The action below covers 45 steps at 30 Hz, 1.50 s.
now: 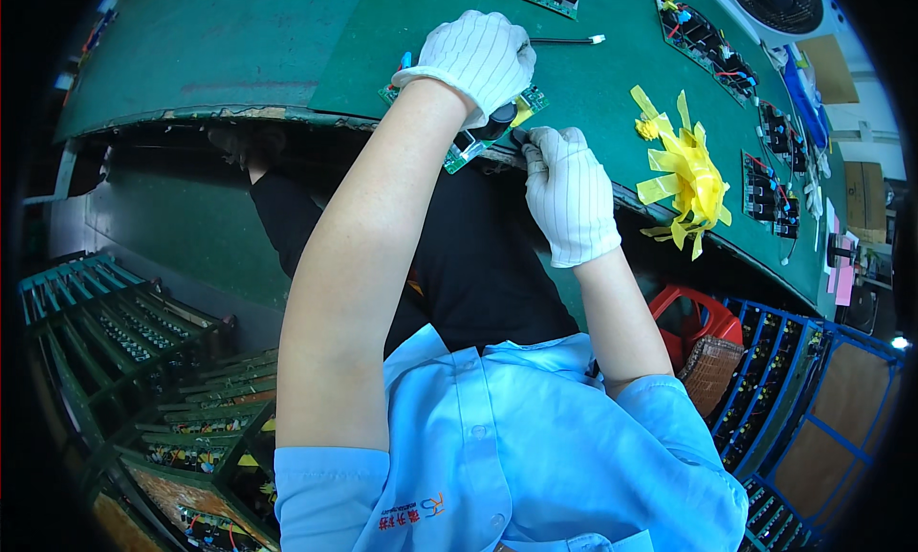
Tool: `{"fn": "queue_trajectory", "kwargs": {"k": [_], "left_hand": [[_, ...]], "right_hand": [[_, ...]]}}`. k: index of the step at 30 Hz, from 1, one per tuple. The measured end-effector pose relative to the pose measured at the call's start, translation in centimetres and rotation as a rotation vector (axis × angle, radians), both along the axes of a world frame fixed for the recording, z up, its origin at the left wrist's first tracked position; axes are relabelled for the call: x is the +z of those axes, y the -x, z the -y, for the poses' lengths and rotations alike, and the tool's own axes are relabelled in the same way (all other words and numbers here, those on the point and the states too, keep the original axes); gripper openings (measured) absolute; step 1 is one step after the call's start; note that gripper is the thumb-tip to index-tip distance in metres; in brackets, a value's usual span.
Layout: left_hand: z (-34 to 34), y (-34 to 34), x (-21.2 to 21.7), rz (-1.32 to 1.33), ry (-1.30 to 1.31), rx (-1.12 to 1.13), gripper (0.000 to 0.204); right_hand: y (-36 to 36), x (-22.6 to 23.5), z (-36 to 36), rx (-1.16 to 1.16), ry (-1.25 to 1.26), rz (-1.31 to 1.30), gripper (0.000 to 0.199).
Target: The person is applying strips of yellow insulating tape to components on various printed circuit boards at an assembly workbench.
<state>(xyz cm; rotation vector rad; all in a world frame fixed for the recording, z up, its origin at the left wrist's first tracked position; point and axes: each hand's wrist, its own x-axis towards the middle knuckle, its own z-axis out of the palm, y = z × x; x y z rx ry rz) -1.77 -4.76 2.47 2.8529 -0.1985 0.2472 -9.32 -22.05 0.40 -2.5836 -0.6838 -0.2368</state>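
Note:
A green circuit board (pixel 467 150) lies tilted at the bench's near edge, with a black cylindrical part and a strip of yellow tape on it. My left hand (pixel 476 64), in a white striped glove, is closed over its far part and covers much of it; the fingertips are hidden. From beside that hand a black cable (pixel 564 41) with a white plug runs to the right. Just right of the board, my gloved right hand (pixel 571 193) has thumb and fingers pinched together, close to the board's edge. Something dark shows at these fingertips, too small to name.
A bundle of yellow tape strips (pixel 696 179) hangs at the bench edge on the right. More circuit boards (pixel 706 47) lie beyond it, near a fan (pixel 775 2). Below stand a red chair (pixel 693 318) and racks of boards (pixel 201 428).

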Motion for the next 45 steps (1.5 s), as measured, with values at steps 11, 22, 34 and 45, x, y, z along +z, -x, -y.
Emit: {"fn": "queue_trajectory", "kwargs": {"k": [11, 22, 34, 45], "left_hand": [[-0.4, 0.0, -0.1, 0.035, 0.054, -0.005, 0.039], [-0.3, -0.1, -0.1, 0.093, 0.148, -0.02, 0.033], [-0.3, -0.3, -0.4, 0.23, 0.168, -0.04, 0.026], [-1.9, -1.3, 0.4, 0.087, 0.413, -0.009, 0.048]], "right_hand": [[-0.3, 1.1, -0.4, 0.006, 0.219, 0.045, 0.038], [-1.9, 0.4, 0.1, 0.127, 0.031, 0.048, 0.025], [-1.8, 0.3, -0.3, 0.092, -0.038, 0.11, 0.022], [-2.6, 3.1, -0.6, 0.151, 0.072, 0.103, 0.02]]}}
